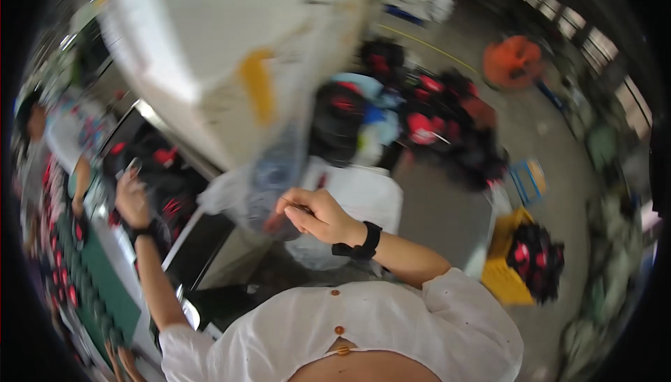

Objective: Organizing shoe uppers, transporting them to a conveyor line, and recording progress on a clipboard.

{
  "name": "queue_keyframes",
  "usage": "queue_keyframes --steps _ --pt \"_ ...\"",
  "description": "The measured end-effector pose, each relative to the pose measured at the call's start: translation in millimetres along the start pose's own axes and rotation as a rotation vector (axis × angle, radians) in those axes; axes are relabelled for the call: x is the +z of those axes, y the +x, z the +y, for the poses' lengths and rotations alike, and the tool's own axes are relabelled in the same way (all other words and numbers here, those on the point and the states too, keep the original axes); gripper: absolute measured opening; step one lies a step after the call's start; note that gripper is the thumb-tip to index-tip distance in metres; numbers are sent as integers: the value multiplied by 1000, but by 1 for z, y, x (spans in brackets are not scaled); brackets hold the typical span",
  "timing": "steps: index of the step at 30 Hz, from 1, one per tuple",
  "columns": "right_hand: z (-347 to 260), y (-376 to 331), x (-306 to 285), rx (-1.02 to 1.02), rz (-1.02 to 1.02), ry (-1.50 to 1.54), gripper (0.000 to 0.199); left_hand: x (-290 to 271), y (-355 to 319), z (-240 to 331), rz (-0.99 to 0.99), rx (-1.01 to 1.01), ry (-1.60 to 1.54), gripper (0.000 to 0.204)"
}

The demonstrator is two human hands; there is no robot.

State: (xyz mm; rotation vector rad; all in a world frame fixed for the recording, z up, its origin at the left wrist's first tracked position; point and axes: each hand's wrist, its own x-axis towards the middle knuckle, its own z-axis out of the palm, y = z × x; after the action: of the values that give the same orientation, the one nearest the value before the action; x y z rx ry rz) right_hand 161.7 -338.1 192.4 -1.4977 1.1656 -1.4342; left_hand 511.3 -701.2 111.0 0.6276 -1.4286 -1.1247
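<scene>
My right hand (321,218), a black band at its wrist, is in front of my chest. Its fingers are pinched on a small, thin dark tool whose kind I cannot make out. Just beyond hangs a clear plastic bag (269,172), blurred, close to the fingertips. My left hand (133,200) reaches out to the left over a dark bin of black and red fabric items (157,155). Its fingers are bent around something small and shiny, too blurred to name. A white sheet or bag (360,197) lies behind my right hand.
A large white panel (231,18) with yellow tape looms ahead. Black cap-like items (339,113) and a black and red heap (447,123) lie beyond. A yellow crate (498,277) and orange fan (514,60) stand right. At left, a person (66,130) is beside a green-topped table (91,263).
</scene>
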Motion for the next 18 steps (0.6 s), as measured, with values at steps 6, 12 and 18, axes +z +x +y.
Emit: queue_keyframes --steps 6,12,18 --pt "44 -175 -95 179 658 -37 21 287 -123 140 -297 319 533 16" --pt "114 -318 -186 543 1120 -743 29 569 -161 97 -1037 558 464 36" --pt "149 -390 -274 855 1299 -945 44 733 -187 -96 -1222 171 527 72"
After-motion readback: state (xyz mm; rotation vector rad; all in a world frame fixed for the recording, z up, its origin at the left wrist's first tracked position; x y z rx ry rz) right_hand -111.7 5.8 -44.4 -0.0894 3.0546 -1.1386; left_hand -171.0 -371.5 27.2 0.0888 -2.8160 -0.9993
